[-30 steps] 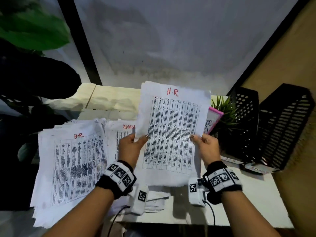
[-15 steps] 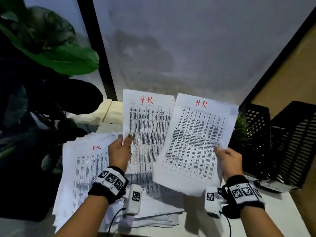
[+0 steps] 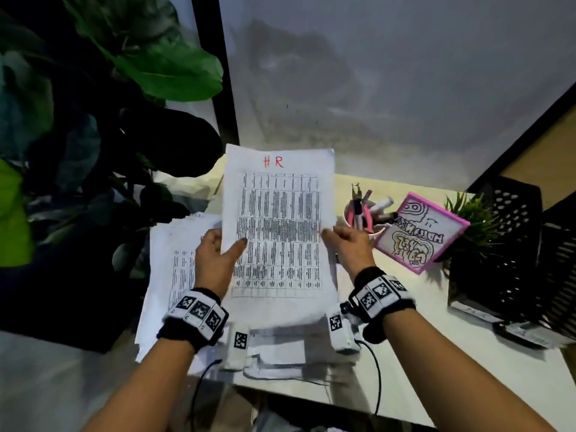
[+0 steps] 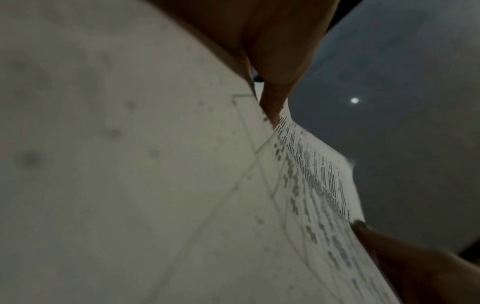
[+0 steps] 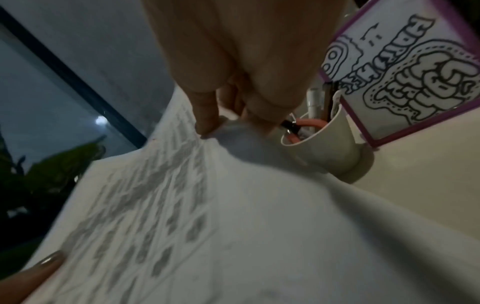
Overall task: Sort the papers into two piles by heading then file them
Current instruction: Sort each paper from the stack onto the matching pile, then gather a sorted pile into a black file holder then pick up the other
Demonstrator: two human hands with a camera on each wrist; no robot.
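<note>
I hold printed sheets headed "H R" [image 3: 280, 229] upright in front of me, over the desk. My left hand [image 3: 218, 254] grips their left edge, thumb on the printed face. At the right edge my right hand [image 3: 349, 244] pinches the paper. In the left wrist view the sheets [image 4: 155, 164] fill the frame, with my fingers [image 4: 275, 82] behind them. The right wrist view shows the paper [image 5: 182, 205] creased under my fingertips [image 5: 205, 123]. A pile of printed papers [image 3: 174, 260] lies on the desk at the left. More sheets [image 3: 280, 353] lie beneath my wrists.
Black mesh file trays [image 3: 514, 244] stand at the right edge of the white desk [image 3: 436, 353]. A cup of pens [image 3: 367, 213], a pink-framed sign [image 3: 420, 232] and a small potted plant [image 3: 467, 219] sit behind my right hand. A large leafy plant [image 3: 124, 73] stands to the left.
Half a second ago each hand held its own H R sheet, side by side. The two sheets have come together into one held stack, and my view has swung left.
</note>
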